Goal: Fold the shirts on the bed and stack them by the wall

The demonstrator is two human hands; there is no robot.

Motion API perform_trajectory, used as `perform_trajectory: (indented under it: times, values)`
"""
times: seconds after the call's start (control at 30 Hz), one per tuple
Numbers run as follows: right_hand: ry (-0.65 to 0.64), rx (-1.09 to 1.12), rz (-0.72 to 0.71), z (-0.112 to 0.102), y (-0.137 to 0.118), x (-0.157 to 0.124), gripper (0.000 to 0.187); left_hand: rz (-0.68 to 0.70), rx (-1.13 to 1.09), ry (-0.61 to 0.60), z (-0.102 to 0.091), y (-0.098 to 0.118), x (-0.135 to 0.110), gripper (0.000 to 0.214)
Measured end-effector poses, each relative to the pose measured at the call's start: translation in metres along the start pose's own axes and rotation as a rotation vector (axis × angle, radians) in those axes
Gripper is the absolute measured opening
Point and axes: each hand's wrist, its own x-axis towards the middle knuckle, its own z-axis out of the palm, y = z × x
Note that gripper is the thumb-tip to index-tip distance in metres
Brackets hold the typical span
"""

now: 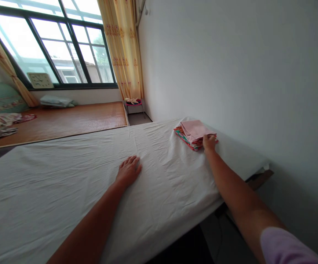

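A bed covered with a white sheet (65, 176) fills the middle of the view. My left hand (129, 170) lies flat on the sheet, palm down, fingers stretched out and holding nothing. Near the wall sits a small stack of folded clothes (194, 132), pink on top with patterned pieces beneath. My right hand (209, 142) is at the near edge of that stack, fingers curled onto its edge.
A white wall (230, 66) runs along the bed's right side. A second bed with a bamboo mat (73, 119) stands by the window, with a clock (40, 80), a pillow (57, 101) and bedding. A small stool (134, 103) sits below the yellow curtain (124, 47).
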Motion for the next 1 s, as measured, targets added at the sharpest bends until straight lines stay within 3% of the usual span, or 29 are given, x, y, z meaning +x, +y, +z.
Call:
perform_trajectory:
  times: [0.07, 0.13, 0.2, 0.27, 0.33, 0.53, 0.67, 0.8, 1.0]
  values:
    - [0.063, 0.011, 0.095, -0.005, 0.000, -0.001, 0.049, 0.002, 0.004, 0.003, 0.000, 0.001, 0.000, 0.050]
    - [0.128, 0.026, 0.068, -0.010, -0.008, 0.000, 0.050, 0.002, 0.008, 0.004, 0.000, 0.001, 0.000, 0.051]
    - [0.134, 0.019, -0.115, -0.011, -0.018, -0.001, 0.047, 0.003, 0.009, 0.007, 0.000, 0.000, 0.000, 0.050]
    - [0.057, -0.044, -0.342, -0.005, -0.024, -0.008, 0.043, 0.003, 0.010, 0.008, 0.001, 0.000, -0.001, 0.050]
    - [-0.031, -0.138, -0.451, 0.007, -0.023, -0.019, 0.042, 0.005, 0.008, 0.010, 0.002, 0.000, -0.002, 0.049]
    - [-0.007, -0.209, -0.487, 0.040, 0.001, -0.030, 0.042, 0.013, -0.015, 0.025, 0.003, -0.001, -0.005, 0.048]
    - [0.042, -0.170, -0.589, 0.042, 0.011, -0.023, 0.041, 0.020, -0.034, 0.011, 0.004, -0.001, -0.005, 0.048]
    - [0.045, -0.151, -0.577, 0.042, 0.016, -0.023, 0.041, 0.037, -0.033, 0.023, 0.007, 0.002, -0.006, 0.049]
    - [0.037, -0.053, -0.600, 0.048, 0.022, -0.016, 0.041, 0.161, -0.046, -0.153, 0.001, 0.003, -0.007, 0.059]
